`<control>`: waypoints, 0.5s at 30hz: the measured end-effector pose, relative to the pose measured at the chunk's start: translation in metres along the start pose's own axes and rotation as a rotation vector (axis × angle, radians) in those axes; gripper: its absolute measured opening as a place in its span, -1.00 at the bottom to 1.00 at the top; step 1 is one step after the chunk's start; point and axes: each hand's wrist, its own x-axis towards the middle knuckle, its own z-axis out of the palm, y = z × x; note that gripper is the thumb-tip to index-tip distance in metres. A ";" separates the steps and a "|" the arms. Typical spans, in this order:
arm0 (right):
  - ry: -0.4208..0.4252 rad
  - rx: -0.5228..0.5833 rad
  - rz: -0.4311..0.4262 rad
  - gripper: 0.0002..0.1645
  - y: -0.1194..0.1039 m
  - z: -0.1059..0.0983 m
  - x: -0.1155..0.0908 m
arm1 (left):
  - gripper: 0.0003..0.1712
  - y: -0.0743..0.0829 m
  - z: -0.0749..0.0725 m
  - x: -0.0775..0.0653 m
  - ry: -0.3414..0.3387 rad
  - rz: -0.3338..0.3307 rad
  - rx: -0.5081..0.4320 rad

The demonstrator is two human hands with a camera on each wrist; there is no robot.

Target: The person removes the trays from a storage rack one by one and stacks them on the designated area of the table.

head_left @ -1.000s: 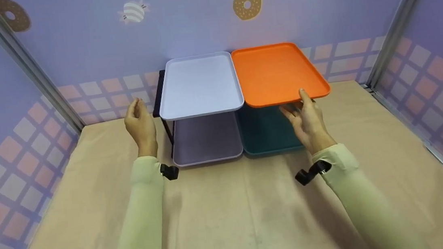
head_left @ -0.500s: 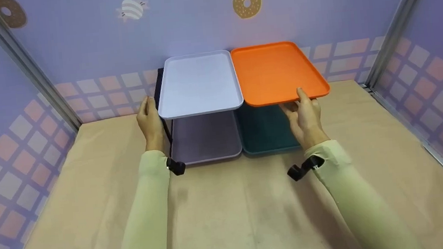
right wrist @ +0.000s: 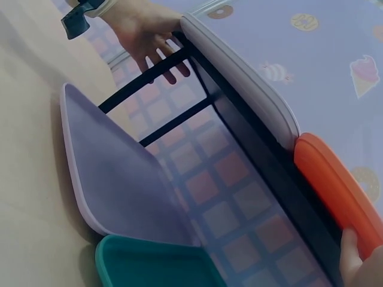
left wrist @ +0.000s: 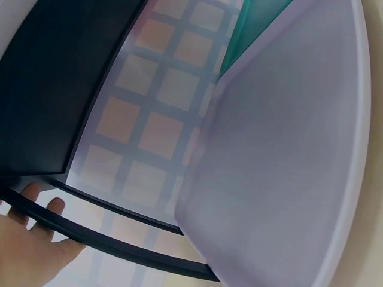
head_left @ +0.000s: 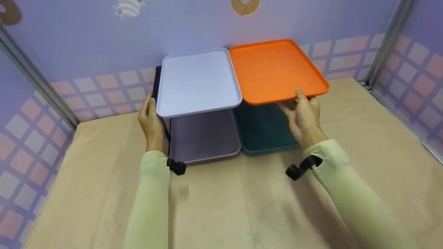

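Observation:
A lavender tray point(head_left: 197, 82) and an orange tray point(head_left: 279, 70) lie side by side on top of a black rack point(right wrist: 239, 125). At the rack's left side, my left hand point(head_left: 151, 125) is upright against the lavender tray's edge. Its loosely extended fingers point(right wrist: 167, 72) show past the black leg point(left wrist: 119, 245). My right hand point(head_left: 305, 118) grips the orange tray's front rim near its right corner, thumb on the rim and fingers underneath. Below, a greyish-purple tray point(head_left: 205, 136) and a dark green tray point(head_left: 266, 130) sit under the rack.
Beige cloth point(head_left: 222, 214) covers the table in front of the trays. Purple printed panels point(head_left: 195, 17) enclose the back and both sides, with metal posts point(head_left: 394, 22) in the corners. The rack stands close to the back panel.
My left hand has moved right, from beside the rack up to its left side. My right hand keeps its hold on the orange tray, and the trays keep their arrangement.

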 end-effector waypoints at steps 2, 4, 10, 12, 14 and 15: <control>0.003 -0.007 0.007 -0.41 -0.001 0.001 -0.001 | -0.47 0.001 0.000 0.000 -0.007 0.012 0.004; 0.002 -0.007 0.017 -0.41 -0.002 0.001 -0.002 | -0.47 0.001 0.000 0.000 -0.014 0.024 0.002; -0.010 -0.006 0.021 -0.42 -0.003 0.002 -0.004 | -0.48 -0.001 -0.001 -0.003 -0.019 0.055 0.050; -0.010 -0.012 0.018 -0.43 -0.003 0.002 -0.004 | -0.48 -0.002 -0.001 -0.005 -0.019 0.056 0.073; -0.004 -0.020 0.016 -0.43 -0.003 0.001 -0.004 | -0.48 -0.002 -0.001 -0.006 -0.020 0.057 0.086; -0.003 -0.019 0.016 -0.42 -0.003 0.001 -0.004 | -0.48 -0.002 -0.001 -0.006 -0.021 0.060 0.092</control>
